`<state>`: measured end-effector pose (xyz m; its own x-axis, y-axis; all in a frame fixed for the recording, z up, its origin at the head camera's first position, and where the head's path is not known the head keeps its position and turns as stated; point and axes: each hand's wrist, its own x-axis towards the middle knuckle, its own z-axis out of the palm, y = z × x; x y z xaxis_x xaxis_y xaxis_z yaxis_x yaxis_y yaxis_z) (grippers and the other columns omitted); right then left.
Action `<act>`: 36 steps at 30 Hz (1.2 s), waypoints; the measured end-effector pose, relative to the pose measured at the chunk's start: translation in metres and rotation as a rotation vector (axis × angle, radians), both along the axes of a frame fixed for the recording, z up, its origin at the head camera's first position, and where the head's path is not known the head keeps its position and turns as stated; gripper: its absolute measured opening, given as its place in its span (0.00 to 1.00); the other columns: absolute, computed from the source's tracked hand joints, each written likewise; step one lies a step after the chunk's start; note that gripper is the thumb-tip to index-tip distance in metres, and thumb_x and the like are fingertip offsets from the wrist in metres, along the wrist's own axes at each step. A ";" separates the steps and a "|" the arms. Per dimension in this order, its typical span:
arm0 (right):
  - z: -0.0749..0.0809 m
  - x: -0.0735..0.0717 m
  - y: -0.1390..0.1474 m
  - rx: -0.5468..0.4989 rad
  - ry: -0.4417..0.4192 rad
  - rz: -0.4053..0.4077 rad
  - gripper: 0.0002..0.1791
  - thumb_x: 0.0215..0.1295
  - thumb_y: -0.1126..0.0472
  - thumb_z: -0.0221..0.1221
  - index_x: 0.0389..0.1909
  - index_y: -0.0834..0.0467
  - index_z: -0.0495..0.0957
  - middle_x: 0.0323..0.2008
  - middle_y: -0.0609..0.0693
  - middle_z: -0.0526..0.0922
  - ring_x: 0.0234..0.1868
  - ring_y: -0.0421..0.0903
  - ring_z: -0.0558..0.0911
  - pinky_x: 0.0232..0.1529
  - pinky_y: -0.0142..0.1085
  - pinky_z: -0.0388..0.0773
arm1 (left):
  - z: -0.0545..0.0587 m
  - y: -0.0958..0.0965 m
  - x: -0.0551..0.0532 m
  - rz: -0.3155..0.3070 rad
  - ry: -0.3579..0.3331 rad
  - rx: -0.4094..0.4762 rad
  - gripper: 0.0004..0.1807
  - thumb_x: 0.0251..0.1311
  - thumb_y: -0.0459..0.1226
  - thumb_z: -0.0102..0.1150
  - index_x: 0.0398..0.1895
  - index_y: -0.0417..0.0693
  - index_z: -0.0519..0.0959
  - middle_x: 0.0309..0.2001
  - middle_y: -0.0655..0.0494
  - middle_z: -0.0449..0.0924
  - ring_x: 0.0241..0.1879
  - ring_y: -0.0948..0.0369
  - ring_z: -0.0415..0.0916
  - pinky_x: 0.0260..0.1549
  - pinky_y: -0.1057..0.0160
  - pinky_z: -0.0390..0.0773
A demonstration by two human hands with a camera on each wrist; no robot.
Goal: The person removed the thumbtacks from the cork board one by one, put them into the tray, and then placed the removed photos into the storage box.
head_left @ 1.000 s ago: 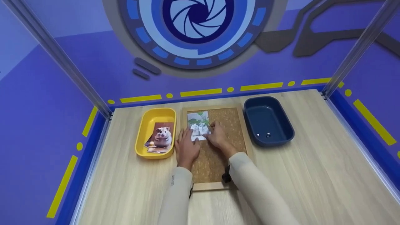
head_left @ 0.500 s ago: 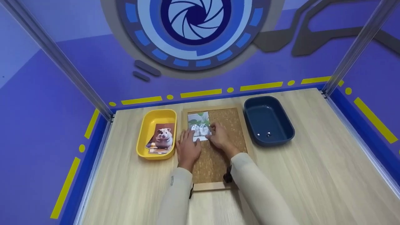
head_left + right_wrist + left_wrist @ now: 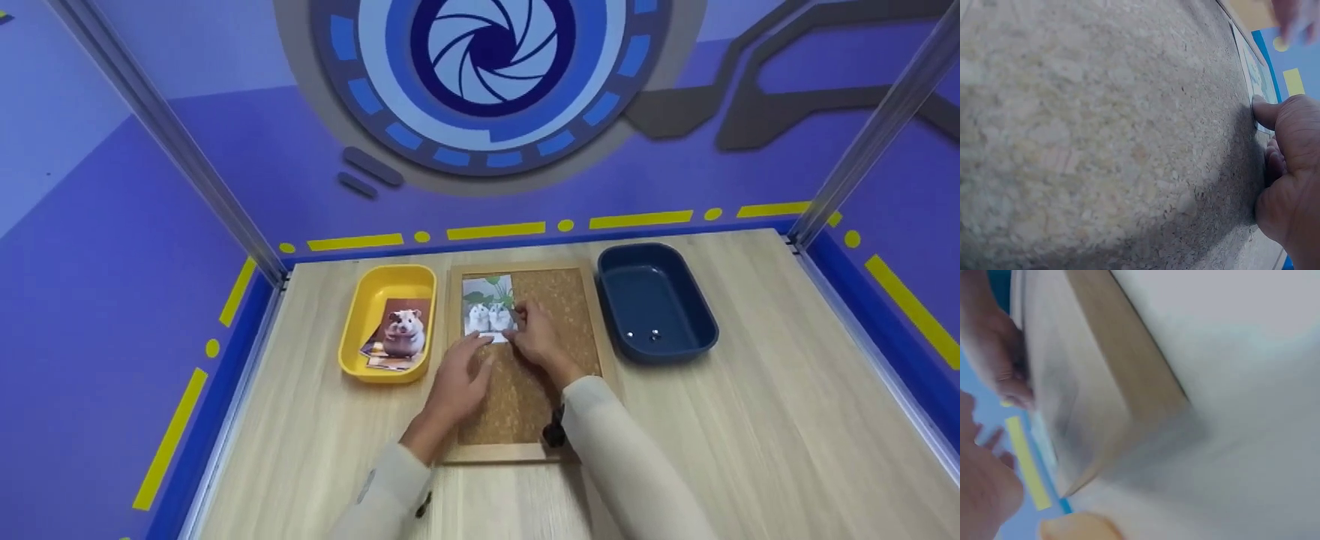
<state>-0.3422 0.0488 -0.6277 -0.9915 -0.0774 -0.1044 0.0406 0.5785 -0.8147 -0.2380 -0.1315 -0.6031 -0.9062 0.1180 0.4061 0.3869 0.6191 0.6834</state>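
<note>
In the head view, a photo (image 3: pixel 487 304) of two pale furry animals beneath green leaves lies on the upper left of a wood-framed cork board (image 3: pixel 517 405). My right hand (image 3: pixel 541 341) is at the photo's right side, with curled fingers along that edge. In the right wrist view the thumb (image 3: pixel 1266 112) holds the photo's lower corner (image 3: pixel 1258 76). My left hand (image 3: pixel 457 379) is over the board's left side, fingers loosely extended, fingertips near the photo's lower edge; whether they touch it I cannot tell. The left wrist view is blurred.
A yellow tray (image 3: pixel 351 345) left of the board holds more photos (image 3: pixel 403 334), a hamster on top. To the right stands a dark blue tray (image 3: pixel 701 330) with a few tiny shiny pieces (image 3: pixel 654 335). Purple walls (image 3: pixel 247 165) enclose the wooden table (image 3: pixel 757 420).
My left hand has come off the photo's lower left side and drawn back toward me. The right hand stays at the photo's right edge. The head view has shifted slightly.
</note>
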 end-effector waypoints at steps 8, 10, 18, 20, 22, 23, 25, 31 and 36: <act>0.002 -0.001 0.000 -0.012 -0.037 -0.001 0.26 0.73 0.59 0.67 0.68 0.56 0.73 0.63 0.56 0.77 0.65 0.55 0.78 0.69 0.51 0.79 | -0.007 -0.086 0.016 0.346 0.398 0.084 0.16 0.61 0.25 0.66 0.53 0.40 0.86 0.57 0.42 0.87 0.64 0.43 0.77 0.75 0.48 0.66; 0.003 -0.001 -0.001 -0.009 -0.035 0.003 0.26 0.73 0.59 0.67 0.68 0.56 0.73 0.64 0.56 0.78 0.66 0.55 0.78 0.70 0.51 0.78 | -0.012 -0.106 0.018 0.512 0.258 0.089 0.23 0.64 0.31 0.68 0.62 0.39 0.80 0.65 0.40 0.81 0.71 0.42 0.71 0.77 0.42 0.61; 0.003 -0.001 0.001 0.002 -0.055 -0.009 0.25 0.73 0.58 0.67 0.68 0.56 0.73 0.63 0.55 0.78 0.66 0.54 0.77 0.69 0.51 0.78 | -0.030 -0.136 0.008 0.684 -0.437 0.409 0.51 0.77 0.58 0.55 0.89 0.66 0.34 0.90 0.51 0.37 0.89 0.47 0.40 0.87 0.41 0.45; 0.003 -0.002 0.002 -0.001 -0.066 -0.005 0.25 0.73 0.58 0.67 0.68 0.55 0.73 0.64 0.54 0.77 0.66 0.54 0.77 0.69 0.50 0.78 | -0.031 -0.134 0.001 0.648 -0.472 0.494 0.50 0.78 0.59 0.53 0.87 0.76 0.30 0.90 0.58 0.33 0.90 0.51 0.37 0.87 0.42 0.44; 0.004 -0.003 0.003 -0.003 -0.068 -0.005 0.25 0.73 0.58 0.67 0.68 0.55 0.73 0.64 0.55 0.77 0.66 0.55 0.78 0.70 0.51 0.78 | -0.031 -0.132 -0.007 0.628 -0.475 0.534 0.49 0.77 0.60 0.54 0.86 0.82 0.31 0.90 0.62 0.33 0.90 0.53 0.37 0.88 0.43 0.45; 0.004 -0.004 0.003 -0.003 -0.069 -0.008 0.25 0.73 0.58 0.67 0.68 0.55 0.73 0.64 0.55 0.78 0.66 0.55 0.78 0.70 0.51 0.78 | -0.031 -0.131 -0.011 0.617 -0.479 0.549 0.49 0.77 0.61 0.54 0.86 0.83 0.32 0.90 0.64 0.34 0.90 0.53 0.37 0.87 0.43 0.45; 0.004 -0.004 0.003 -0.009 -0.074 -0.023 0.25 0.73 0.59 0.66 0.68 0.55 0.73 0.63 0.55 0.78 0.66 0.55 0.78 0.70 0.51 0.79 | -0.030 -0.129 -0.018 0.600 -0.490 0.558 0.48 0.76 0.62 0.54 0.85 0.85 0.33 0.90 0.65 0.36 0.90 0.54 0.39 0.87 0.44 0.47; 0.007 -0.004 -0.002 -0.042 -0.105 -0.032 0.25 0.74 0.59 0.66 0.68 0.55 0.73 0.63 0.55 0.78 0.65 0.55 0.79 0.69 0.51 0.79 | -0.028 -0.134 -0.031 0.594 -0.550 0.539 0.48 0.72 0.71 0.49 0.82 0.93 0.29 0.90 0.69 0.31 0.90 0.55 0.34 0.88 0.42 0.44; 0.009 -0.004 -0.007 -0.038 -0.117 -0.064 0.28 0.71 0.60 0.68 0.69 0.58 0.72 0.64 0.57 0.78 0.65 0.55 0.78 0.68 0.50 0.79 | -0.029 -0.138 -0.032 0.569 -0.567 0.532 0.53 0.69 0.73 0.48 0.84 0.85 0.26 0.90 0.63 0.28 0.90 0.53 0.31 0.88 0.42 0.41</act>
<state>-0.3464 0.0415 -0.6191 -0.9757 -0.0202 -0.2180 0.1728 0.5408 -0.8232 -0.2699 -0.2694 -0.6321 -0.8487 -0.4729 -0.2367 -0.3501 0.1668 0.9218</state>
